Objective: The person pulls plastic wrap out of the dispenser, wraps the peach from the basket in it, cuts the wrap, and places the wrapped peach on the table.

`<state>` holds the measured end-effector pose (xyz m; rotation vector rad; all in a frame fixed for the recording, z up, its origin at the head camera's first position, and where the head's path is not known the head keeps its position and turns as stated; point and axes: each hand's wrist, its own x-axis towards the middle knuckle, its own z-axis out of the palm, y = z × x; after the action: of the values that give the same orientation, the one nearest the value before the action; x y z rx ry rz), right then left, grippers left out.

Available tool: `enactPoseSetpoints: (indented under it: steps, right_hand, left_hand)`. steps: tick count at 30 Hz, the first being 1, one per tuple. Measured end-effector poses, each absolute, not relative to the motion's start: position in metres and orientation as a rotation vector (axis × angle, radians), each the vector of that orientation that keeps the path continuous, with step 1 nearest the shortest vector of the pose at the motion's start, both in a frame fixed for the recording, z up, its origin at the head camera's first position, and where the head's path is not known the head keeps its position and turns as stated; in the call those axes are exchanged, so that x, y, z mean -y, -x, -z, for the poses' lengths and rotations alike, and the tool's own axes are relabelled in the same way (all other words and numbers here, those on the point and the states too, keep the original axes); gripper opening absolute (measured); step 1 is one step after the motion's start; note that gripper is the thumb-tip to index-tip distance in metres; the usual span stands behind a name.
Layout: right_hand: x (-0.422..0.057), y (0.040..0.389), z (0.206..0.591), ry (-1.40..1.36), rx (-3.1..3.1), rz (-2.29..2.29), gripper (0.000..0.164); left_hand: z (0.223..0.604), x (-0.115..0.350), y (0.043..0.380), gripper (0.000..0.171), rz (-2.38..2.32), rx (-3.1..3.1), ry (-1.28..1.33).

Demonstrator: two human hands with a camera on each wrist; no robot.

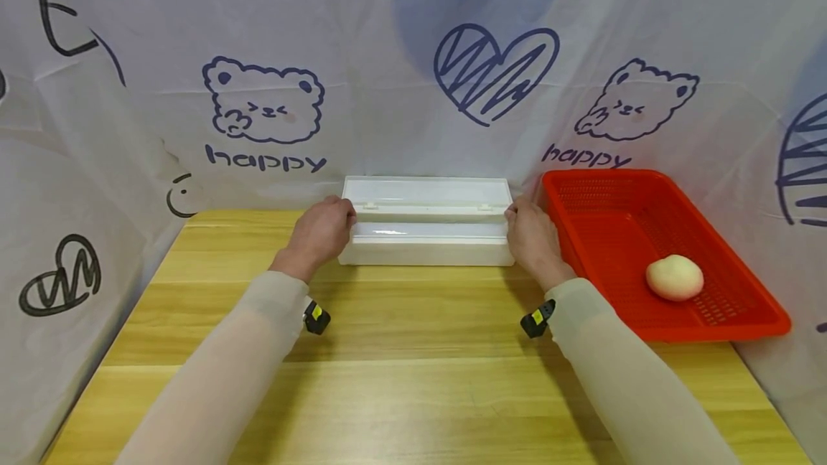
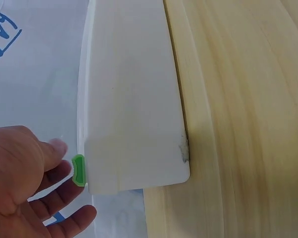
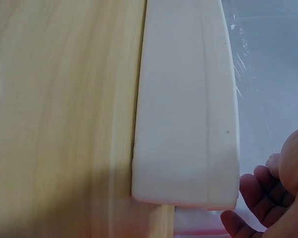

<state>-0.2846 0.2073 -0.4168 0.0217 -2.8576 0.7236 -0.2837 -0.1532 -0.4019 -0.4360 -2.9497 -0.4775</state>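
A long white cling film dispenser (image 1: 426,253) stands at the back of the table, its hinged lid (image 1: 426,191) raised against the cloth behind. Two small catches show along the lid's edge. At the dispenser's left end, my left hand (image 1: 321,232) holds the upper corner with bent fingers. A small green piece (image 2: 78,170) sits at that corner, beside the fingertips. My right hand (image 1: 533,239) grips the opposite end, fingers curled at the upper corner (image 3: 231,198). Glossy reflections show inside the dispenser; its contents are hard to make out.
A red plastic basket (image 1: 607,293) stands on the right of the table, close to my right forearm, with a pale round peach-like fruit (image 1: 675,278) in it. A white printed cloth (image 1: 388,92) hangs behind and beside the wooden table (image 1: 420,379).
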Motion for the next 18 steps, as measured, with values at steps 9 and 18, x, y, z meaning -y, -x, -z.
enactPoseSetpoints:
  steps: [9,18]
  right_hand:
    - [-0.205,0.286,0.408,0.064,2.863,-0.751,0.023]
    - [-0.201,0.287,0.398,0.17,2.694,-1.295,0.022]
  left_hand:
    - [0.402,0.15,0.287,0.018,0.487,2.911,0.417]
    - [0.389,0.15,0.288,0.017,0.456,2.87,0.423]
